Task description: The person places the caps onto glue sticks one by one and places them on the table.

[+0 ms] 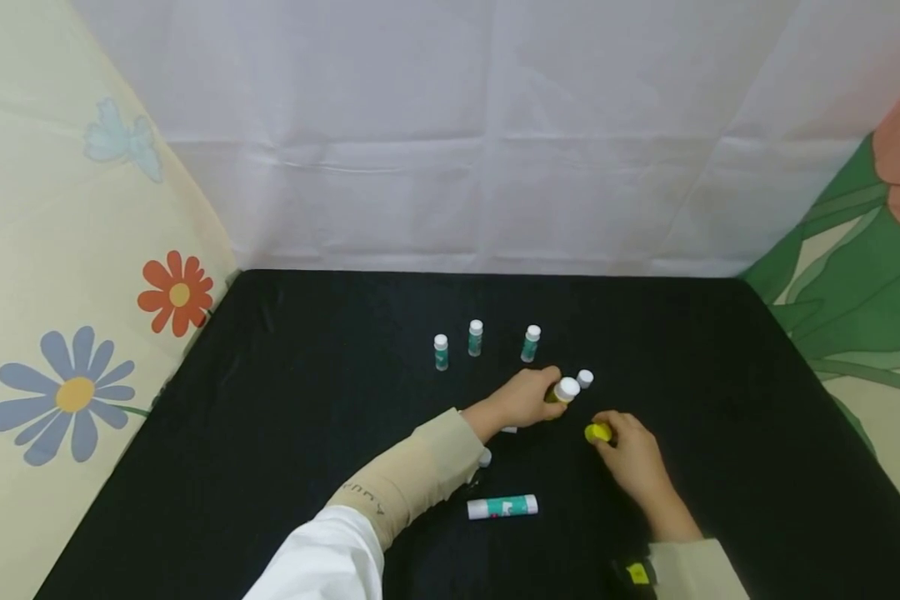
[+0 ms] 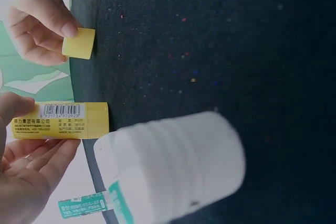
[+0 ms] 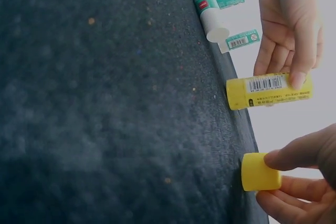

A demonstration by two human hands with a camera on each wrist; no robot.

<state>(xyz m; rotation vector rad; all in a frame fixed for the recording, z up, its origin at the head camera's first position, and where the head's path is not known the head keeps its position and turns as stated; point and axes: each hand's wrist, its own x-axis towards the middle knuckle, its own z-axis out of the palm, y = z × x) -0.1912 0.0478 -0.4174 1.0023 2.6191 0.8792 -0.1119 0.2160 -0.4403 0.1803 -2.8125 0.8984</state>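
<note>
Left hand (image 1: 527,397), grasping a yellow glue-stick tube (image 2: 86,120), barcode label outward, white end uppermost, on the desk (image 1: 720,375) or just above it, contact not certain; right hand (image 1: 633,457), at its 4 o'clock, pinching a yellow cap (image 3: 256,171) between thumb and fingers, apart from the tube; the two are probably held near each other so that cap and tube can be worked as a pair; white cap (image 1: 585,379), beside the tube at 2 o'clock; three teal-labelled glue sticks (image 1: 476,337), white-capped, from 10 to 12 o'clock of the left hand, upright, presumably to keep them from rolling; teal-labelled white tube (image 1: 502,507), on its side at 6 o'clock, freer to roll; desk's far edge at 12 o'clock, meeting a white curtain (image 1: 390,192); room tightest at 12 to 2 o'clock of the left hand, widest towards the 3 and 9 o'clock edges.
</note>
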